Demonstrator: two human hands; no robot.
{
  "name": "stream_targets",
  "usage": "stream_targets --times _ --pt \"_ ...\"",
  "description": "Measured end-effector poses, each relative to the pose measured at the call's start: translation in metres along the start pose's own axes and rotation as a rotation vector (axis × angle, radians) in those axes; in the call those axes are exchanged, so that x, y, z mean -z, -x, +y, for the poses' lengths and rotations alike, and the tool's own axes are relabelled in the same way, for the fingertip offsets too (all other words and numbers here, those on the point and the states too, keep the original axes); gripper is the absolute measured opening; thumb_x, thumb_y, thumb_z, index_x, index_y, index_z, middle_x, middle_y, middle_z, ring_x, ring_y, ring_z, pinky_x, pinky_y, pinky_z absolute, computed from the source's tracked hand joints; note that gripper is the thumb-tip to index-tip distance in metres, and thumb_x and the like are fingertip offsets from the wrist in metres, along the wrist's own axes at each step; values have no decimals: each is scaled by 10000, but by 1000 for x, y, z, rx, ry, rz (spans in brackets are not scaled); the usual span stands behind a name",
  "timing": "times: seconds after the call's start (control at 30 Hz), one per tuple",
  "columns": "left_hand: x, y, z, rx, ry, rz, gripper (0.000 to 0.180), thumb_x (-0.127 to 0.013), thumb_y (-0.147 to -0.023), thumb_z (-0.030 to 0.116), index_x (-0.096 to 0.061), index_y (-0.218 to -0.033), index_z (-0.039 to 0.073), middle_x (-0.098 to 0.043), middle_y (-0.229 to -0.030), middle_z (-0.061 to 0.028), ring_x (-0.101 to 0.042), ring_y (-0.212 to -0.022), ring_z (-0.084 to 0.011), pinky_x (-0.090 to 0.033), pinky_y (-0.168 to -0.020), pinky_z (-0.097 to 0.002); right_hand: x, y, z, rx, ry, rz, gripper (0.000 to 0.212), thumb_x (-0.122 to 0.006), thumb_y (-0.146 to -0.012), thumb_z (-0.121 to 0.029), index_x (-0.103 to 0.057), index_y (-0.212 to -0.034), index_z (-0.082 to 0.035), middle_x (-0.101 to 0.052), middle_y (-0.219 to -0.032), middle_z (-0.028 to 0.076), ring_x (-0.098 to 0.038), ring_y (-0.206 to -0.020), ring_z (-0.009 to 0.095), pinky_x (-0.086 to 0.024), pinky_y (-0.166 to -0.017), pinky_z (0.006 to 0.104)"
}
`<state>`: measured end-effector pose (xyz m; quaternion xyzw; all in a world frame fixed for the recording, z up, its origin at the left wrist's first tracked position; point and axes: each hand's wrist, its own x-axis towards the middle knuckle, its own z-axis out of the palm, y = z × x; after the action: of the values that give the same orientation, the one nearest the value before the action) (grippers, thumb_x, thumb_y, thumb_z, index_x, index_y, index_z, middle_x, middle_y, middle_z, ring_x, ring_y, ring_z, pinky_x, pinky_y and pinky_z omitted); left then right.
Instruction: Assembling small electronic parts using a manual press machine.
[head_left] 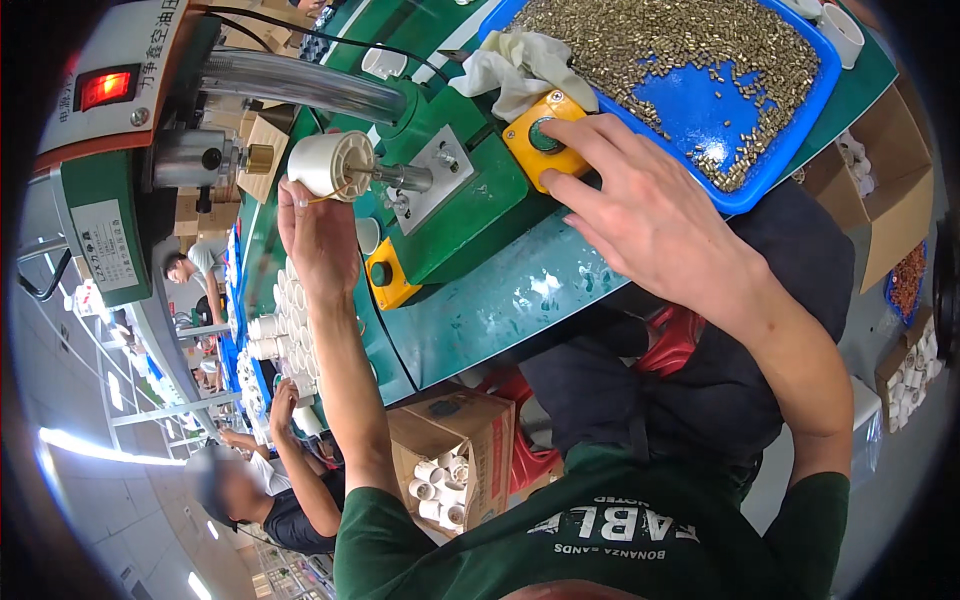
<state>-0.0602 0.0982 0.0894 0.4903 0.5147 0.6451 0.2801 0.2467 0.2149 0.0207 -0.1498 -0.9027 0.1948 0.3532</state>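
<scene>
Left hand (322,245): fingers closed on lower side of white cup (322,165). Cup held between brass tip (259,158) and metal post (410,178), ribbed end facing post. Right hand (655,210): partly open, grasping nothing; index fingertip at green button (541,138) of yellow box (517,143). Beyond: white cloth (520,70) near box; blue tray (685,100) bearing brass pieces (640,35); white cups (290,320) massed past left wrist.

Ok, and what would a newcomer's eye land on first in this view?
Probably the big blue tray of brass-coloured pieces at upper right, and the glowing red switch at upper left. Between them, the left hand holds a white cylinder, and the right hand is at a yellow button box.
</scene>
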Motion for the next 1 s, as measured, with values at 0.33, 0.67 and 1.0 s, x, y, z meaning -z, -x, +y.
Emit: stream_targets --times 0.33,0.67,1.0 --pt "-4 -2 7 -68 -79 -25 182 -523 -1029 215 -496 -1060 38 -511 -1374 -235 -533 -1215 -245 -401 -1047 -411 -2 0 0 3 -3 -8 352 -735 -742 -30 -598 -1065 -19 -487 -1299 157 -519 -1168 337 -491 -963 415" --pt "-27 11 -3 -163 -573 6 743 -787 -804 45 -312 -1375 28 -525 -1251 -168 -537 -1151 -217 -396 -1014 -364 -3 -4 -4 16 27 -13 361 -743 -737 -36 -610 -1072 -19 -487 -1305 157 -519 -1162 339 -488 -960 419" --pt "-9 134 -29 -414 -1489 290 319 -753 -822 79 -640 -1112 10 -669 -987 -122 -595 -1002 -321 -418 -919 -429 1 -5 -4 31 70 -32 403 -714 -758 -38 -597 -1143 -22 -549 -1261 139 -540 -1150 311 -473 -932 412"
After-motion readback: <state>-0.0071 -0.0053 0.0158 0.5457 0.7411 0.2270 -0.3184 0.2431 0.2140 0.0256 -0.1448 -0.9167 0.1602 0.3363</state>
